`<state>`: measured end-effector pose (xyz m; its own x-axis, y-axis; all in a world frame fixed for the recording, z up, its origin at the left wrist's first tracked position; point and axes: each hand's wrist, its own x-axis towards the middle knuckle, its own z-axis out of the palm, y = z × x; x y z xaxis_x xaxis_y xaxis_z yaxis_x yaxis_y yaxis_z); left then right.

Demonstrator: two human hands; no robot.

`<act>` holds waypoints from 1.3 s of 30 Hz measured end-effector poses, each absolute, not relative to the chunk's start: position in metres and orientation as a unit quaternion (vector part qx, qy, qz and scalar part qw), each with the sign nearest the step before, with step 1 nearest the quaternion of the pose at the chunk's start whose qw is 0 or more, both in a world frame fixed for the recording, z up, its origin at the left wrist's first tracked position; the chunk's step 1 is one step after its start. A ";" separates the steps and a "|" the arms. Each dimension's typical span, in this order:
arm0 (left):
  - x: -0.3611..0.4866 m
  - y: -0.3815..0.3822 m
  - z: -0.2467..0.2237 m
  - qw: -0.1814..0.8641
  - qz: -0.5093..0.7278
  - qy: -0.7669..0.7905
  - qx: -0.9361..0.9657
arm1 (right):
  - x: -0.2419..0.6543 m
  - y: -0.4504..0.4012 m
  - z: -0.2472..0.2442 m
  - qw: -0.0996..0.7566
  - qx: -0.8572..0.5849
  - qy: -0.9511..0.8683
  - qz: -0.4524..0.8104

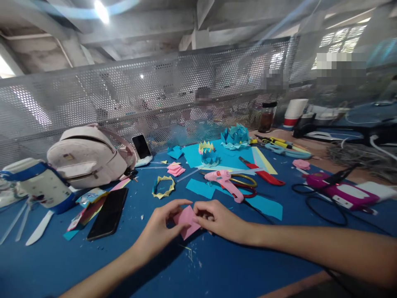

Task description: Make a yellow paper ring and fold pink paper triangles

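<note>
- Clock's set at the pink paper [187, 214], 12 = far side of the blue desk [238, 269].
- 11: yellow-&-blue ring [163, 193] just past the L hand [158, 227]; pink folded stack [175, 169] a bit farther out.
- 1: pink glue gun [221, 178] nr the R hand, gold scissors handle [245, 181] right beside it, crowding that side; blue paper flower [236, 137] well back.
- 2: red cutter [269, 177].
- 3, well apart: purple device [333, 190] w/ black cable [313, 209].
- 9: black phone [109, 215]; 10: pale backpack [83, 155].
- Pink paper's btwn both hands; can't tell if it touches the desk.
- L hand: index finger at paper's 12 edge, thumb on its near face, pinching it.
- R hand [221, 223]: fingers curled, thumb & index pinching paper's 3 o'clock corner.
</note>
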<state>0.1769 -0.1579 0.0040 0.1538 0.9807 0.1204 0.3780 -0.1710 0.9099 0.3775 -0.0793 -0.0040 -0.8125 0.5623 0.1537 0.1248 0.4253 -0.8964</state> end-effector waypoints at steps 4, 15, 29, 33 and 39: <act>0.174 -0.156 -0.001 0.377 0.392 0.529 0.651 | 0.378 -0.076 -0.005 0.225 -0.209 -0.829 0.467; 0.172 -0.160 -0.022 0.349 0.389 0.518 0.677 | 0.384 -0.071 -0.010 0.192 -0.225 -0.796 0.528; 0.167 -0.151 -0.024 0.286 0.386 0.403 0.779 | 0.384 -0.064 -0.010 0.167 -0.244 -0.778 0.553; 0.169 -0.149 -0.025 0.281 0.392 0.393 0.783 | 0.385 -0.064 -0.010 0.174 -0.245 -0.780 0.549; 0.170 -0.151 -0.023 0.273 0.394 0.407 0.777 | 0.382 -0.063 -0.010 0.167 -0.252 -0.769 0.563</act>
